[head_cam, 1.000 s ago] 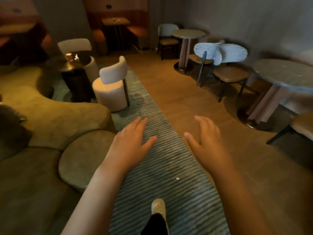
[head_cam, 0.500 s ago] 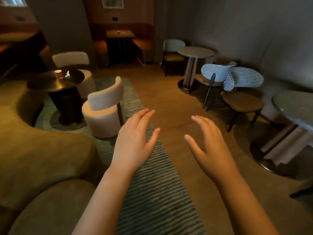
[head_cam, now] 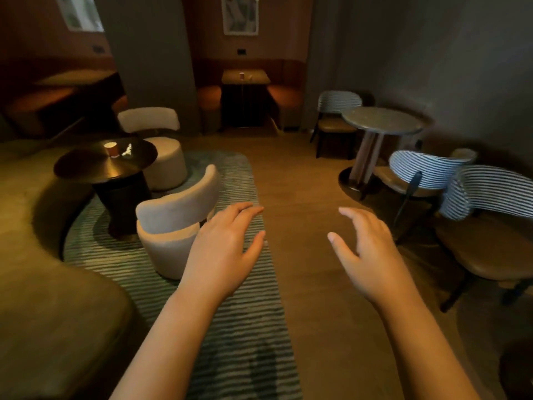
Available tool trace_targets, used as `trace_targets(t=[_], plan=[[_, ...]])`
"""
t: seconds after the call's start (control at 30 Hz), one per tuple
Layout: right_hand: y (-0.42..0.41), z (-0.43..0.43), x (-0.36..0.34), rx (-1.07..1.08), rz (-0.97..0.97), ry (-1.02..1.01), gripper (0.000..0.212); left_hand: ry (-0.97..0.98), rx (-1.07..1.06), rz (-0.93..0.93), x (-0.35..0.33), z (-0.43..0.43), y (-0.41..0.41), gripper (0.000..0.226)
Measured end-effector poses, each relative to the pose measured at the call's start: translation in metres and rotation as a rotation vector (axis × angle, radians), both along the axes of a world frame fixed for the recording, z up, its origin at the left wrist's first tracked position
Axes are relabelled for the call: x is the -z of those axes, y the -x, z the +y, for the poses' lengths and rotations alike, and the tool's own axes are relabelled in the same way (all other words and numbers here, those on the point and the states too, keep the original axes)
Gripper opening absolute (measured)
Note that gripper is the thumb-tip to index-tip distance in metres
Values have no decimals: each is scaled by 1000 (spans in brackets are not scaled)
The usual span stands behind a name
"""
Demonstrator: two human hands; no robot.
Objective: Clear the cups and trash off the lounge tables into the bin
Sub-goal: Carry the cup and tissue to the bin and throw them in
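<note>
a small red-brown paper cup with a pale top (head_cam: 110, 148) stands on the far side of a dark round worktop (head_cam: 86, 168) at the left of the room, and a crumpled white scrap of paper (head_cam: 127, 150) lies just beside it on the right. whether the cup holds anything cannot be told; its top reads only as a pale disc. far off, in the booth against the back wall, a second small cup (head_cam: 241, 75) sits on a square wooden worktop (head_cam: 245, 71), with a small pale bit near it that is too small to name. the round grey stone worktop (head_cam: 382, 120) at the right shows nothing on it from here.

judging by this, the clearing has hardly begun: both cups and the paper are uncollected, and no bin is in view.

the left hand (head_cam: 222, 252) and right hand (head_cam: 372, 255) are held out in front, palms down, well apart from any worktop. the fingers (head_cam: 248, 210) of both are loosely spread and hold nothing.

between the hands and the dark worktop stands a cream upholstered chair (head_cam: 176, 226) on a green striped rug (head_cam: 245, 313); a curved olive sofa (head_cam: 43, 284) fills the near left, and striped-back chairs (head_cam: 490, 192) stand at the right.
</note>
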State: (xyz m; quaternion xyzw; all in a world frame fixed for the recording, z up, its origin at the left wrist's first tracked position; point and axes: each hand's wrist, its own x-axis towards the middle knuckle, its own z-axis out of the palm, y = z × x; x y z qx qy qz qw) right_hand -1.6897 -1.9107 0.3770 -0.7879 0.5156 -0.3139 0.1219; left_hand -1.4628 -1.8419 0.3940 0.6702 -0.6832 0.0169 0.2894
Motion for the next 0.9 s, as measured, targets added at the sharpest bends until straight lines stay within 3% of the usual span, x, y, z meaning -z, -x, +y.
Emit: trace_targets(t=[0.37,0.53,0.7,0.9], plan=[[-139,-260,32,-387,111,-203,52,-68,-332,116,64,-222,-140,45],[-182,-380,27,-340,106,-243,54,-20,-316,177,56,-352,-185,48],[-212,-487,21,-285,19,-124,56,-57,-258,140,41,-466,-208,53],[-265,-633,57,-339,-28,-150,60,-71,-287,73,60,-592,-258,50]])
